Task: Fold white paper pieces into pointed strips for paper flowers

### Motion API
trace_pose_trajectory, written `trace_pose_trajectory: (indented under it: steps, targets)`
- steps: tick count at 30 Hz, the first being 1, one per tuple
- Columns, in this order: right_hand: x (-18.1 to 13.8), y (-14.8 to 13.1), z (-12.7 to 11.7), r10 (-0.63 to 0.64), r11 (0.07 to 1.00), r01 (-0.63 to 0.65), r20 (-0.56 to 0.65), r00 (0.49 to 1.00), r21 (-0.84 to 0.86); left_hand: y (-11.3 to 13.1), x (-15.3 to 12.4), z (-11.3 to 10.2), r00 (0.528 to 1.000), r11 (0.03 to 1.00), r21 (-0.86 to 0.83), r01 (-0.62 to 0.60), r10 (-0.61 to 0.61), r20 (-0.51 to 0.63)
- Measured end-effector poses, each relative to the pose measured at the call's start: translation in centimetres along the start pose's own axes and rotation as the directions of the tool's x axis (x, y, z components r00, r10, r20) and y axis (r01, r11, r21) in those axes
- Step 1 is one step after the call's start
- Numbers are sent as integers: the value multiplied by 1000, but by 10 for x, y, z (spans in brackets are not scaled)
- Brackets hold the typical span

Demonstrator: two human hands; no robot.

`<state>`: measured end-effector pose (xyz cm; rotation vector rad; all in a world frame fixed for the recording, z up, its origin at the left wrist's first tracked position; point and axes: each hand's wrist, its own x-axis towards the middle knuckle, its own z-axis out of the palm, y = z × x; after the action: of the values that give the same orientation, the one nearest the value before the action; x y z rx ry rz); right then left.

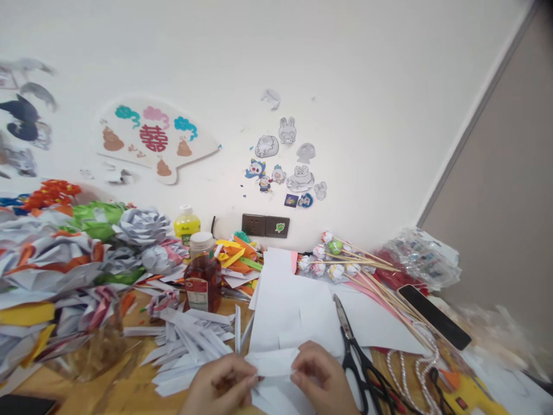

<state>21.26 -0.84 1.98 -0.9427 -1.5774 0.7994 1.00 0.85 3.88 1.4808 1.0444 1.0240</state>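
White paper strip [273, 363]: stretching between both hands at the bottom centre of the frame, lying above other white paper.
Left hand [222, 385]: pinching the strip's left end, thumb and fingertips closing narrowly on it.
Right hand [322, 377]: pinching the strip's right end, fingers curling inward.
White sheets [289, 305]: spreading across the centre, just beyond the hands.
Scissors [347, 333]: resting beside the right hand, blades pointing toward the top of the frame, black handles reaching the bottom edge.
Folded paper pieces [190, 334]: heaping up left of the bottom centre, near the left hand.
Dark red bottle [203, 282]: standing upright behind that heap, wearing a white cap; a yellow bottle [187, 223] is standing farther back.
Paper flowers [142, 227]: crowding the left side.
Thin sticks [389, 294]: lying right of centre, bearing wrapped balls [336, 272].
Black phone [434, 317]: lying at the right, near the sticks.
Yellow tool [470, 397]: sitting at the lower right, the frame's edge cutting it off.
Tabletop [125, 372]: showing brown at the lower left.
Wall [367, 86]: carrying a fan-shaped cutout [142, 167] at the upper left and stickers [300, 178] near the centre.
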Motion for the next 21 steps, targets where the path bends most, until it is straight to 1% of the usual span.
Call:
trace_pose_trajectory:
  steps: [4,8,11,15,17,19,21]
  targets:
    - [2,-4,0,-40,998,40,-11,999,-52,3,-2,0,1000,1000,6,-3,3,-1]
    - [2,-4,0,-92,994,90,-38,995,-64,3,-3,1,999,1000,5,-4,4,-35]
    - [1,-1,0,-101,995,100,-59,993,-30,0,0,2,999,996,-88,33,-34,-15]
    - [-1,4,0,-47,997,51,-74,996,52,-4,5,1,996,955,-282,88,-84,27]
    - [-3,5,0,-33,998,35,-52,998,50,-5,5,1,995,941,-323,99,-92,38]
    - [-4,5,0,-48,999,49,-23,999,13,-5,3,2,995,934,-341,102,-94,39]
    - [-5,5,1,-67,998,67,-3,998,-14,-4,1,5,997,933,-353,70,-73,5]
